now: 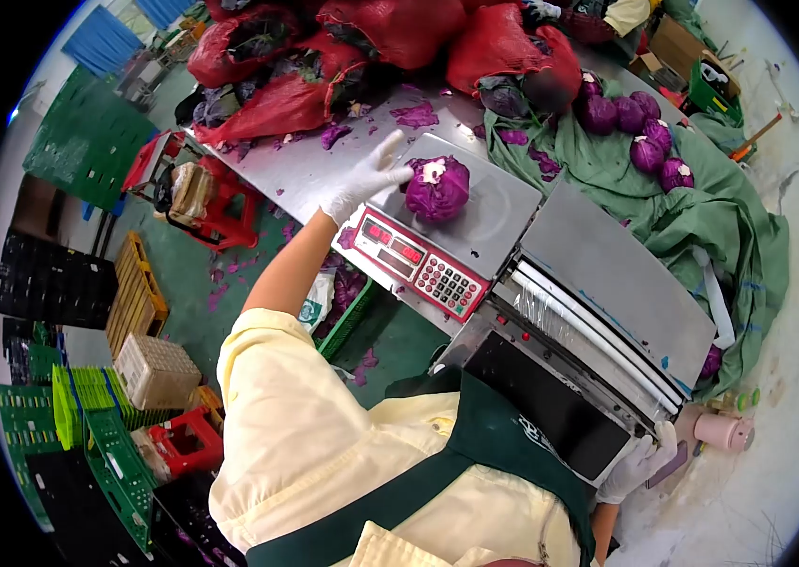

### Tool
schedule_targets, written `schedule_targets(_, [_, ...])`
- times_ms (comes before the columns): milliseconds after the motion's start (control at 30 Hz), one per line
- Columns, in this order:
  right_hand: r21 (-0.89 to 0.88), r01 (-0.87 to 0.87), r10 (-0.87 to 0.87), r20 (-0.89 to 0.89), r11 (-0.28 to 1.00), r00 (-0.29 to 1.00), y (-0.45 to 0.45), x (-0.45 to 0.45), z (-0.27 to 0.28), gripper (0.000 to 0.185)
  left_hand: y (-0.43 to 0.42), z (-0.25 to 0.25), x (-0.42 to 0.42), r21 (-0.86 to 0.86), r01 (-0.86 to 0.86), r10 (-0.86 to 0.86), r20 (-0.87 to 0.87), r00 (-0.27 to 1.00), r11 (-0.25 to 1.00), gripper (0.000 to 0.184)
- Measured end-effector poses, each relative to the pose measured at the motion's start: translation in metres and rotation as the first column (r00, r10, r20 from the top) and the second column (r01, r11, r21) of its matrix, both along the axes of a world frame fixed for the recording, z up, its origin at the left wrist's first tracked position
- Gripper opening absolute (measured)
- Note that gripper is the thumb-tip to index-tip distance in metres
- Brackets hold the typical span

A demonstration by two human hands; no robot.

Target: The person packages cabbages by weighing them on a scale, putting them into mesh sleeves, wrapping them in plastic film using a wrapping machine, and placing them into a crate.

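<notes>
A trimmed purple cabbage (pixel 439 189) with a pale cut stem sits on the grey plate of a digital scale (pixel 503 210). My left hand (pixel 361 178), in a white glove, is at the left side of this cabbage. Its fingers are spread, and the tips of one or two are at or very near the leaves. Beside the scale stands a film wrapping machine (pixel 621 250) with a roll of clear film (pixel 550 317). At the machine's lower right corner, my gloved right hand (pixel 634 468) has its fingers bent together; what they grip is hidden.
Red mesh sacks (pixel 399 28) of cabbages line the back of the metal table (pixel 300 180). Several trimmed cabbages (pixel 631 115) lie on a green cloth (pixel 739 236) at the right. Below the table is a green crate (pixel 347 321) with leaves. A pink cup (pixel 722 432) stands right of my right hand.
</notes>
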State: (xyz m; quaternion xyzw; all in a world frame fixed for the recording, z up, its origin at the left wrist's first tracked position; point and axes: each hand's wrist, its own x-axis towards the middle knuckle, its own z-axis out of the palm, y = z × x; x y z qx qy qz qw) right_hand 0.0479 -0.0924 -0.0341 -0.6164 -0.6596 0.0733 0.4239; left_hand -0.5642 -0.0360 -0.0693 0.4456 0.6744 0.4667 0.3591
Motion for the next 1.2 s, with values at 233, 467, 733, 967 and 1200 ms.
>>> schedule_targets(233, [-0.108, -0.070, 0.057, -0.118, 0.992, 0.991, 0.020, -0.018, -0.008, 0.023, 0.041, -0.040, -0.006, 0.088, 0.059, -0.070, 0.131, 0.989, 0.994, 0.089])
schedule_targets(467, [-0.104, -0.107, 0.100, -0.074, 0.989, 0.992, 0.024, -0.018, -0.001, 0.023, 0.054, -0.026, 0.036, 0.188, -0.145, 0.119, 0.145, 0.982, 0.971, 0.080])
schedule_targets(733, [-0.143, -0.527, 0.451, -0.364, 0.837, 0.815, 0.100, -0.055, 0.053, 0.023, 0.102, 0.039, 0.144, 0.110, -0.092, 0.014, 0.567, 0.823, 0.990, 0.055])
schedule_targets(967, [-0.240, -0.641, 0.258, -0.771, 0.729, 0.583, 0.212, -0.084, 0.033, 0.057, 0.153, 0.048, 0.366, 0.273, 0.047, -0.105, 0.200, 0.974, 0.961, 0.078])
schedule_targets(1200, [-0.260, -0.627, 0.322, -0.679, 0.734, 0.659, 0.236, -0.011, -0.004, 0.059, 0.137, 0.035, 0.428, 0.213, 0.130, -0.128, -0.021, 0.991, 0.968, 0.076])
